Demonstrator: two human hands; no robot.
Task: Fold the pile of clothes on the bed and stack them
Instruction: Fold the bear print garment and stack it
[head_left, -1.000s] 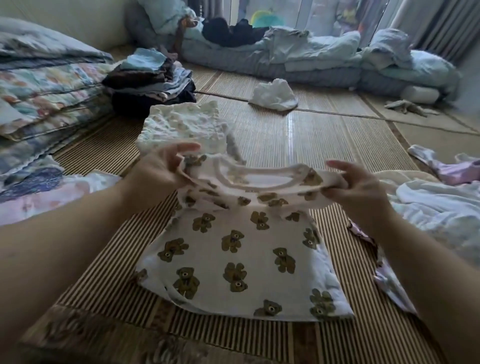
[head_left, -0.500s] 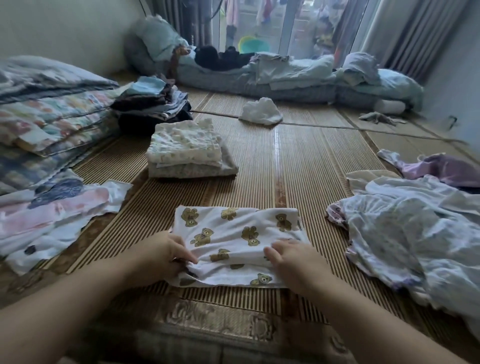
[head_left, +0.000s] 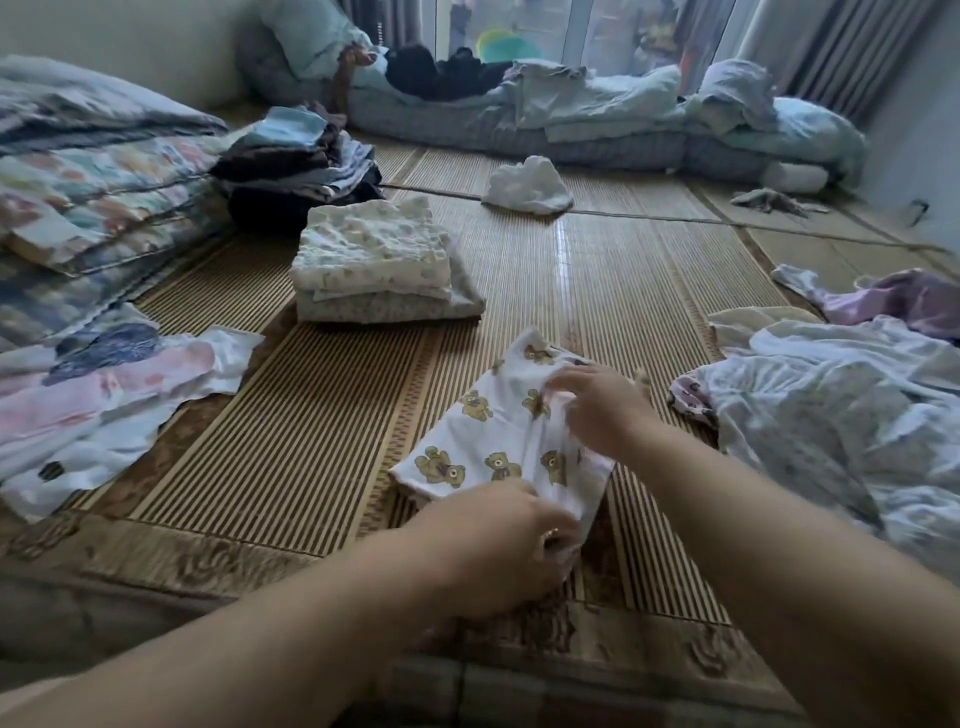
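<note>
Folded narrower and turned askew since a moment ago, the bear-print shirt (head_left: 493, 415) lies lower centre on the woven mat (head_left: 322, 415). Unfolded pile (head_left: 831, 415) at right, folded stack (head_left: 374, 260) above centre. On the shirt, my left fingers (head_left: 545, 514) clamp the near edge and my right fingers (head_left: 571, 376) pinch the far fold.

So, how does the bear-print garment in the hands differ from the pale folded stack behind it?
The bear-print garment is one piece, part-folded and askew, with big brown bears; the pale folded stack is several pieces, squared, with a faint print. The left hand and right hand grip the garment; nothing touches the stack. Both are light cloth on the striped mat.
</note>
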